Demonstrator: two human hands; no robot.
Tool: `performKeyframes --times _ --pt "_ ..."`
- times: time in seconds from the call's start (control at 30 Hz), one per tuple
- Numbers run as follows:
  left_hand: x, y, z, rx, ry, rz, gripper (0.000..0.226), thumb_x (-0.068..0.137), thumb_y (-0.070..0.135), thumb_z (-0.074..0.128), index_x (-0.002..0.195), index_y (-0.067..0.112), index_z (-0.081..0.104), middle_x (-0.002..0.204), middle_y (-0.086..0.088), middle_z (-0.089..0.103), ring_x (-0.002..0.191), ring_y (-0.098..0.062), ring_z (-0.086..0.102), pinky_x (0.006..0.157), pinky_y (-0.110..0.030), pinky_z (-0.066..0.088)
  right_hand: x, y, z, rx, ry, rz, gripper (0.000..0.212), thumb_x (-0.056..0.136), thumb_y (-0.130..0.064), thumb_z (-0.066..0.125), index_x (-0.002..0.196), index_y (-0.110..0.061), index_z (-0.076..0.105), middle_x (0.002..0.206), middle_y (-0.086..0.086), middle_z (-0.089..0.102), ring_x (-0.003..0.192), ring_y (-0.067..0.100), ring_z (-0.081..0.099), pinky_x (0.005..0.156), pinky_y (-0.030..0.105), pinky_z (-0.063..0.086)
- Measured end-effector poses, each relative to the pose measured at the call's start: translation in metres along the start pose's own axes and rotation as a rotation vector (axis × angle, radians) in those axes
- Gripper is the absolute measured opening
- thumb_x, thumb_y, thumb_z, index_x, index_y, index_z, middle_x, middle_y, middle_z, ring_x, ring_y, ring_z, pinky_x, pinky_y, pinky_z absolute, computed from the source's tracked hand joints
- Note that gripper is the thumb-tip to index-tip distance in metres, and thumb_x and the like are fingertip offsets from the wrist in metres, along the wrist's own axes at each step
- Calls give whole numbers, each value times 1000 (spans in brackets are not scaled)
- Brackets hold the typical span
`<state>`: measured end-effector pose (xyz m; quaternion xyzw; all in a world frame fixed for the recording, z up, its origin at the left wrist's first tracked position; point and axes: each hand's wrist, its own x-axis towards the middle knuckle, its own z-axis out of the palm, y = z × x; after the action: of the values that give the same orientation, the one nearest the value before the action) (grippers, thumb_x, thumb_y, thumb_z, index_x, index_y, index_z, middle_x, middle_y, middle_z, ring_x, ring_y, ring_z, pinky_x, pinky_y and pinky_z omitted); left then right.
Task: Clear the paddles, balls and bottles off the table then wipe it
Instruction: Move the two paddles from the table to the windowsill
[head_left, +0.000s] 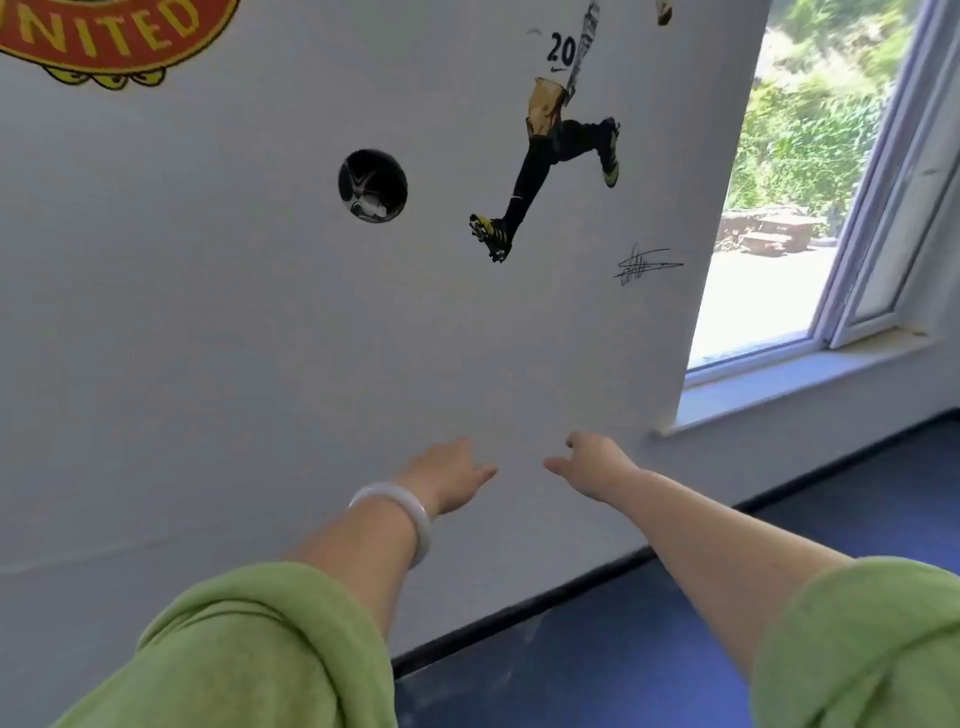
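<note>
Left hand (447, 467) and right hand (592, 457) are both stretched forward, fingers loose and holding nothing. Desk, paddles, balls and bottles are all out of frame, so my guess is the step is locating them: look down, find the desk, then take bottles and paddles before the loose balls. In view: white wall (260, 338) with ball sticker (372, 185), window (779, 208) far right, blue floor (675, 649) near right.

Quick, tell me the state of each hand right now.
Left hand: open, fingers stretched forward, holding nothing.
Right hand: open, fingers loosely bent, holding nothing.
</note>
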<state>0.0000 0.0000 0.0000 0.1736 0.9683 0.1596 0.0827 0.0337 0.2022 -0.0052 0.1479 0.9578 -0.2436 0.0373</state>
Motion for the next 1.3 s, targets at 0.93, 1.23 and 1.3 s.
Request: performKeyframes --times 0.93,1.23,1.3 --pt "90 378 241 214 -494 801 49 98 48 47 128 9 45 122 -7 57 103 -26 60 84 -37 49 -133 363 -64 457 391 903 57 92 -36 64 135 -3 44 129 11 54 117 28 55 100 41 47" --pt "5 455 303 245 -701 1284 57 99 47 46 143 12 36 128 -7 55 105 -25 59 83 -35 49 -279 381 -13 550 650 1404 58 90 -40 66 134 -8 46 122 6 54 99 23 58 82 32 48" --pt "-28 462 310 263 -744 1396 57 99 45 46 142 9 37 125 -9 57 104 -26 59 82 -35 48 -314 370 3 595 714 1494 63 90 -39 66 140 -9 42 116 4 53 82 19 51 75 30 44"
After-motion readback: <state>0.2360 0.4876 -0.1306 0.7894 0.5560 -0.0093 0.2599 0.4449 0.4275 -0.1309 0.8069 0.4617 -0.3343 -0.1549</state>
